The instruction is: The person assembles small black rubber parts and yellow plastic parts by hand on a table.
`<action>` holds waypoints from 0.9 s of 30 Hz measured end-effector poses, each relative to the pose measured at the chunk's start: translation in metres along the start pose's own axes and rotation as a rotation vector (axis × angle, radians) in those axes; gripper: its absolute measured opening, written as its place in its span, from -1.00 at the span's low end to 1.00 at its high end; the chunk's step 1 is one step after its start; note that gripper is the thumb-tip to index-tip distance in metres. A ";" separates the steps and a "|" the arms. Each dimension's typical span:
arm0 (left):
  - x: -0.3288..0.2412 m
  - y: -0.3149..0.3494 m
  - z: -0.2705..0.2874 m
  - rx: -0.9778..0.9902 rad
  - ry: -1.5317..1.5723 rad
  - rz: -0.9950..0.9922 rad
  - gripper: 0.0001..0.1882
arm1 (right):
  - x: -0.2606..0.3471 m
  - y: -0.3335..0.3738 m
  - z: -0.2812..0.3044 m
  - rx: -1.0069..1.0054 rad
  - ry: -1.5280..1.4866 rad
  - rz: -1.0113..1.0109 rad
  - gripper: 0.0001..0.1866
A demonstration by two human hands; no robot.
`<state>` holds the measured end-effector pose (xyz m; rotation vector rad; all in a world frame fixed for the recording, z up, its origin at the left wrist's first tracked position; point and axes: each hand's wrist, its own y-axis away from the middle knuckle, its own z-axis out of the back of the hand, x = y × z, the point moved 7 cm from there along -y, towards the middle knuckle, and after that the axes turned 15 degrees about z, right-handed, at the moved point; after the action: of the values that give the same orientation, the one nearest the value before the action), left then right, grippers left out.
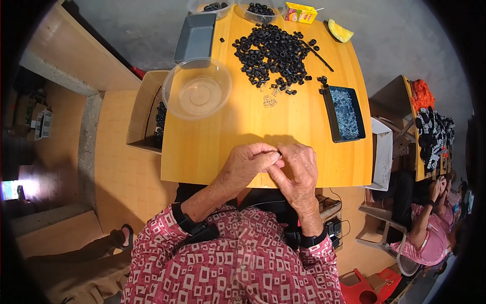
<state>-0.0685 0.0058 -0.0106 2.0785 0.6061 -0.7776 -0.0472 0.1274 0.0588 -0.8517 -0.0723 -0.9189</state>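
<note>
Over the near edge of the table, my left hand (251, 161) and my right hand (297, 169) meet at the fingertips. Both are closed in a pinch around a small black part (279, 153), mostly covered by the fingers. Farther away lies a loose pile of small black plastic parts (271, 55), some ring-shaped. At the pile's near side is a little heap of tiny silvery pieces (270, 101), perhaps springs. A black tray (335, 126) on the right holds many tiny shiny metal pieces.
An empty clear bowl (223, 86) and a grey tray (196, 38) stand at the left. Clear tubs (260, 18) with black parts, a yellow drink carton (300, 13) and a melon slice (340, 31) line the far edge. A co-worker (425, 228) sits at right.
</note>
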 end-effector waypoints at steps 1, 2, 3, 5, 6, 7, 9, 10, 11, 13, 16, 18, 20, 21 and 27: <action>0.000 -0.001 0.000 -0.015 -0.029 -0.030 -0.76 | 0.001 0.001 -0.001 0.019 0.024 0.047 -0.54; -0.001 -0.002 0.000 -0.031 -0.058 -0.060 -0.76 | 0.002 0.001 -0.002 0.039 0.048 0.095 -0.55; 0.000 -0.002 0.000 -0.029 -0.058 -0.060 -0.76 | 0.001 0.001 -0.001 0.039 0.050 0.094 -0.55; -0.006 0.001 -0.001 -0.061 -0.164 -0.149 -0.71 | 0.004 0.000 0.001 0.036 0.106 0.153 -0.58; -0.006 0.002 -0.001 -0.062 -0.163 -0.148 -0.71 | 0.003 -0.001 0.002 0.037 0.105 0.153 -0.58; -0.006 0.002 0.000 -0.076 -0.203 -0.153 -0.71 | 0.004 -0.003 0.005 0.040 0.122 0.164 -0.59; -0.006 0.003 0.001 -0.091 -0.242 -0.156 -0.70 | 0.006 -0.006 0.006 0.043 0.138 0.174 -0.61; -0.006 0.002 0.002 -0.092 -0.239 -0.145 -0.70 | 0.007 -0.007 0.006 0.043 0.156 0.180 -0.62; -0.006 0.002 0.003 -0.092 -0.236 -0.134 -0.69 | 0.007 -0.008 0.006 0.043 0.174 0.186 -0.62; -0.005 0.004 0.006 -0.053 -0.226 -0.115 -0.70 | 0.009 -0.009 0.006 0.053 0.185 0.192 -0.63; -0.003 0.005 0.005 -0.015 -0.201 -0.118 -0.71 | 0.015 -0.008 0.004 0.068 0.198 0.179 -0.65; -0.002 0.007 0.004 -0.016 -0.184 -0.140 -0.72 | 0.017 -0.006 0.004 0.075 0.202 0.161 -0.66; -0.001 0.009 0.001 -0.055 -0.125 -0.145 -0.73 | 0.019 -0.006 0.007 0.074 0.233 0.166 -0.67; 0.000 0.009 0.000 -0.054 -0.125 -0.144 -0.73 | 0.018 -0.007 0.008 0.075 0.234 0.165 -0.67; 0.004 0.010 -0.003 -0.065 -0.148 -0.137 -0.74 | 0.013 -0.011 0.014 0.146 0.143 0.286 -0.68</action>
<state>-0.0582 0.0030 -0.0071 1.9162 0.6877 -0.9678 -0.0431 0.1246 0.0808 -0.6395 0.1029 -0.6939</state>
